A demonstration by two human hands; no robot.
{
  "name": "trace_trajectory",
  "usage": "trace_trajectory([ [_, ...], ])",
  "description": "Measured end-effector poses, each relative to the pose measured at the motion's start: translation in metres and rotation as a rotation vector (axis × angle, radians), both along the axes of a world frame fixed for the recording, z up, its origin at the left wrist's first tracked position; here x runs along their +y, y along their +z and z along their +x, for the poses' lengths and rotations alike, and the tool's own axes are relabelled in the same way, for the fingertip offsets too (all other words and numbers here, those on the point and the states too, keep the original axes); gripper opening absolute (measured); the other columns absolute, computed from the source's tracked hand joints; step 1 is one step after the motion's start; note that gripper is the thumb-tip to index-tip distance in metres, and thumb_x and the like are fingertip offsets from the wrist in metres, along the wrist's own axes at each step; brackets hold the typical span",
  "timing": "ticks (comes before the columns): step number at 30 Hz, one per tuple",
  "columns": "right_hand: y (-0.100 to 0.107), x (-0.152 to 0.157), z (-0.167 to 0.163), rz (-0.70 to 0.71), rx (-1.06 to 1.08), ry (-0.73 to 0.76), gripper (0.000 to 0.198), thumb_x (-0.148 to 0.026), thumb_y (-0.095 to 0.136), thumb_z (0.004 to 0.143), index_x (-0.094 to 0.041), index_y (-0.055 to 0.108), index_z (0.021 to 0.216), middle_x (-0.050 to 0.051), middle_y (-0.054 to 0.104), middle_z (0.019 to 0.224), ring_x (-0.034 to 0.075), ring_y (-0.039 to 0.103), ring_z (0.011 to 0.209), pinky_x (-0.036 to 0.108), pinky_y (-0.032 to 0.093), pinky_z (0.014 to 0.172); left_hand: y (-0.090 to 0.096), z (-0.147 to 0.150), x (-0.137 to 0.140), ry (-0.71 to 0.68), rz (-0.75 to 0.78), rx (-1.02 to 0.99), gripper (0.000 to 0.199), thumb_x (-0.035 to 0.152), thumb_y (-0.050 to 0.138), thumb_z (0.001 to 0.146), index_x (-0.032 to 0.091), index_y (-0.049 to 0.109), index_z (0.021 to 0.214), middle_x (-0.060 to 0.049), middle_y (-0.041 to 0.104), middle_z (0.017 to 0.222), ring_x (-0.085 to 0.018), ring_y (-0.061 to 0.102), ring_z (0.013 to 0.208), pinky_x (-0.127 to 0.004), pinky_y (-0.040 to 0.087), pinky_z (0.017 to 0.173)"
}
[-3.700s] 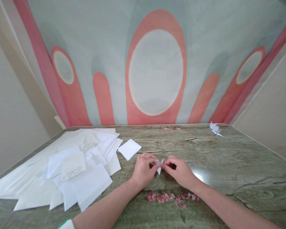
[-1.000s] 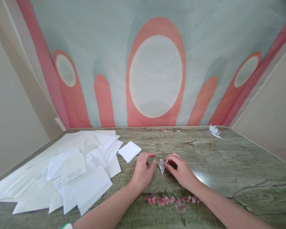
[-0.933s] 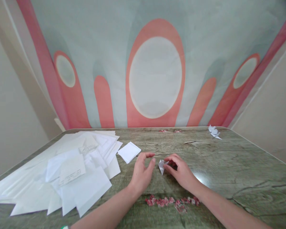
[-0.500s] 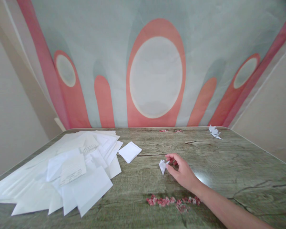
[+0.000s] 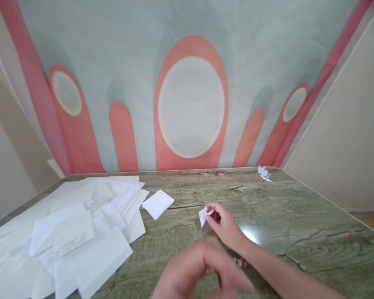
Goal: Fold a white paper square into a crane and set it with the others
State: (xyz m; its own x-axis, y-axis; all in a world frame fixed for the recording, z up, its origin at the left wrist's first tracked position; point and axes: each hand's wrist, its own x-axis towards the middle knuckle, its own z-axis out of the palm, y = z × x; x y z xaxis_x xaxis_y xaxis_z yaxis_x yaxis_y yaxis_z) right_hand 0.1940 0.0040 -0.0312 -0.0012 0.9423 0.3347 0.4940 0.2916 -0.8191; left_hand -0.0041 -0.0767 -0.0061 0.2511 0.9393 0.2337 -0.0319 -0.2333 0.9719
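Observation:
My right hand point(image 5: 226, 226) pinches a small folded white paper figure point(image 5: 202, 216) between thumb and fingertips, at the middle of the table. The figure has pointed corners; its right part is hidden by the fingers. Close to the camera, at the bottom centre, my left hand point(image 5: 199, 270) shows with bent fingers, smeared by motion and cut off by the frame. Whether it holds anything cannot be made out. A small stack of square white paper point(image 5: 158, 204) lies to the left of the folded figure, apart from both hands.
Loose white sheets point(image 5: 112, 257), some with printed lines, overlap in a wide pile on the left. A cluster of folded white paper pieces point(image 5: 264, 174) lies at the back right corner. The wood-patterned table point(image 5: 318, 216) ends at a wall with a patterned backdrop point(image 5: 137, 62).
My left hand has come into view from below. My right hand has closed its pinch on the paper figure. The whole view has swung slightly to the right.

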Motion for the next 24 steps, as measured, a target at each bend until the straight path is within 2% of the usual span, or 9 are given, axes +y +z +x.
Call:
trace_trajectory([
  [3,0.003,0.001,0.003,0.026,0.116,-0.043,0.022,-0.026,0.05,0.081,-0.018,0.052,0.101,0.004,0.062,0.089,0.017,0.059,0.077,0.03,0.047,0.072,0.01,0.027,0.046,0.053,-0.091,0.002,0.045,0.052,0.057,0.074,0.021,0.059,0.107,-0.009,0.066,0.094,-0.027,0.06,0.092,-0.044,0.049,0.079],
  [6,0.009,-0.002,0.002,0.062,0.159,-0.059,0.022,-0.029,0.05,0.082,-0.018,0.051,0.101,0.005,0.062,0.091,0.017,0.058,0.08,0.029,0.047,0.073,0.01,0.041,0.072,0.109,-0.189,-0.068,0.049,0.048,0.064,0.069,0.015,0.057,0.104,-0.011,0.063,0.106,-0.025,0.056,0.104,-0.039,0.044,0.092],
  [8,0.013,-0.006,-0.001,0.08,0.129,-0.047,0.021,-0.029,0.051,0.082,-0.018,0.052,0.1,0.005,0.062,0.091,0.017,0.058,0.081,0.029,0.046,0.074,0.005,0.043,0.076,0.026,-0.272,-0.12,0.051,0.045,0.066,0.069,0.014,0.056,0.108,-0.013,0.061,0.113,-0.024,0.055,0.108,-0.037,0.043,0.094],
  [11,0.018,-0.014,-0.007,0.116,0.072,-0.008,0.019,-0.026,0.051,0.081,-0.02,0.053,0.099,0.004,0.062,0.089,0.017,0.058,0.082,0.029,0.046,0.075,-0.002,0.042,0.073,-0.143,-0.289,-0.2,0.045,0.039,0.064,0.073,0.015,0.057,0.111,-0.01,0.061,0.115,-0.023,0.054,0.109,-0.037,0.042,0.096],
  [13,0.02,-0.017,-0.01,0.128,0.05,0.017,0.018,-0.024,0.051,0.081,-0.02,0.054,0.098,0.004,0.062,0.09,0.017,0.058,0.082,0.029,0.046,0.076,-0.003,0.041,0.071,-0.194,-0.289,-0.222,0.039,0.037,0.063,0.075,0.015,0.06,0.107,-0.008,0.064,0.11,-0.023,0.056,0.106,-0.037,0.041,0.097],
  [15,0.022,-0.018,-0.011,0.136,0.037,0.033,0.017,-0.022,0.05,0.08,-0.021,0.054,0.097,0.004,0.062,0.09,0.017,0.058,0.083,0.029,0.046,0.076,-0.003,0.041,0.071,-0.178,-0.315,-0.238,0.036,0.039,0.061,0.077,0.015,0.063,0.103,-0.007,0.066,0.106,-0.022,0.058,0.103,-0.036,0.041,0.096],
  [18,0.022,-0.017,-0.009,0.14,0.014,0.021,0.019,-0.02,0.05,0.08,-0.021,0.053,0.099,0.004,0.061,0.091,0.017,0.058,0.084,0.03,0.046,0.076,-0.002,0.041,0.073,-0.144,-0.388,-0.259,0.042,0.042,0.061,0.076,0.014,0.06,0.107,-0.009,0.066,0.105,-0.022,0.059,0.1,-0.036,0.044,0.093],
  [21,0.022,-0.017,-0.007,0.126,-0.047,0.008,0.024,-0.018,0.05,0.079,-0.021,0.052,0.103,0.004,0.061,0.092,0.017,0.058,0.084,0.031,0.046,0.077,-0.002,0.042,0.075,-0.128,-0.421,-0.215,0.051,0.039,0.07,0.068,0.013,0.056,0.11,-0.011,0.067,0.101,-0.021,0.062,0.092,-0.033,0.05,0.083],
  [24,0.024,-0.018,-0.007,0.113,-0.133,0.03,0.028,-0.015,0.049,0.078,-0.021,0.052,0.105,0.004,0.061,0.093,0.017,0.058,0.083,0.032,0.046,0.078,-0.003,0.04,0.077,-0.102,-0.413,-0.121,0.044,0.038,0.071,0.066,0.012,0.059,0.1,-0.01,0.069,0.092,-0.02,0.065,0.081,-0.03,0.053,0.072],
])
